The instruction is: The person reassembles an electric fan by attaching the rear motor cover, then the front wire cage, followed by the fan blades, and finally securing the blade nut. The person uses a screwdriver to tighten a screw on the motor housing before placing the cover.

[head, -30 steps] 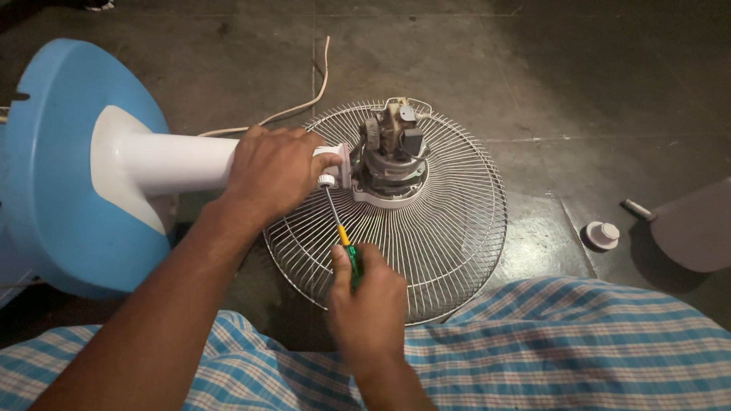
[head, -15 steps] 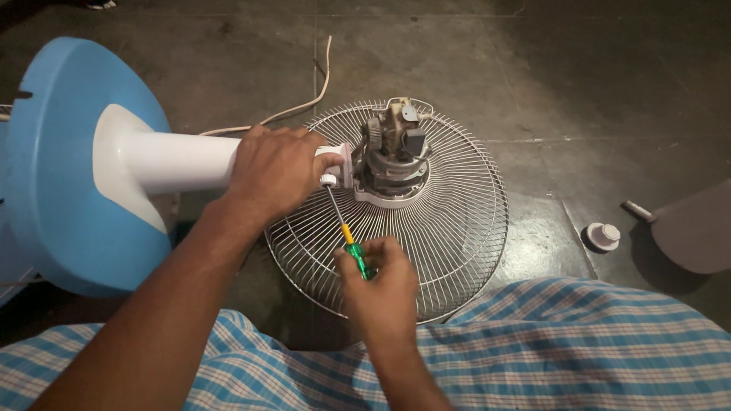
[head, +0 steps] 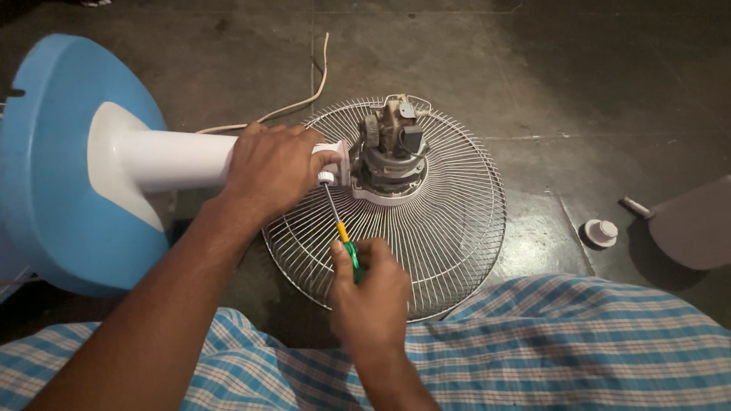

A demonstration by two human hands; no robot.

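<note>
Bare floor (head: 533, 68) open from 12 to 2 o'clock of the wire fan guard (head: 449, 228). At 9 o'clock, the white pole (head: 179, 158) and blue base (head: 46, 175) block passage. Cord (head: 304, 91) trails at 11. At 3 o'clock, a small white cap (head: 600, 230) and grey blade (head: 689, 228) narrow the gap. Checked cloth (head: 571, 342) closes off 6.

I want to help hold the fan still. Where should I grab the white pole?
Grab the white pole around its bare middle, from above, between the blue base and the left hand. It lies sideways on the floor and is round, so fingers wrap over it easily, away from the screwdriver.
</note>
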